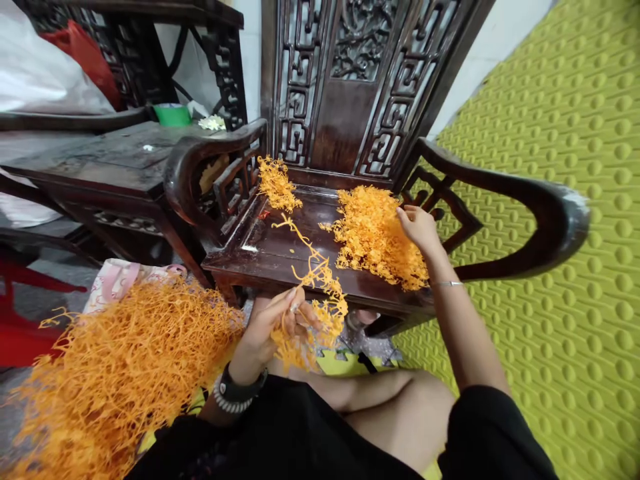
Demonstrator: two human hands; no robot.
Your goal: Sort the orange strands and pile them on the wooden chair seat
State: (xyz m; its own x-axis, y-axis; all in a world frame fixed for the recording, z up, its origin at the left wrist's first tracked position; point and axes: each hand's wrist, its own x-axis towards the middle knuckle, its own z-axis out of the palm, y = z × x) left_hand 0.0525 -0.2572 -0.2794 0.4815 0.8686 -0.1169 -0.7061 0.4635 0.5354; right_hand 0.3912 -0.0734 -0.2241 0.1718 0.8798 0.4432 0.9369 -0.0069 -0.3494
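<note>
My left hand (285, 319) is closed on a branched orange plastic strand (316, 263), which spreads up over the front edge of the dark wooden chair seat (270, 257). More orange pieces dangle beside its fingers. At the right of the seat, my right hand (417, 227) touches the edge of a large heap of small orange pieces (373, 230); its fingertips are bent together, and whether they hold a piece is too small to tell. A smaller orange cluster (278, 183) lies at the seat's back left corner.
A big tangle of orange strands (145, 353) fills the lower left, by a pink and white bag (113, 283). The curved armrests (540, 227) flank the seat. A side table (115, 157) holds green tape (173, 115). Yellow-green matting (565, 320) covers the right.
</note>
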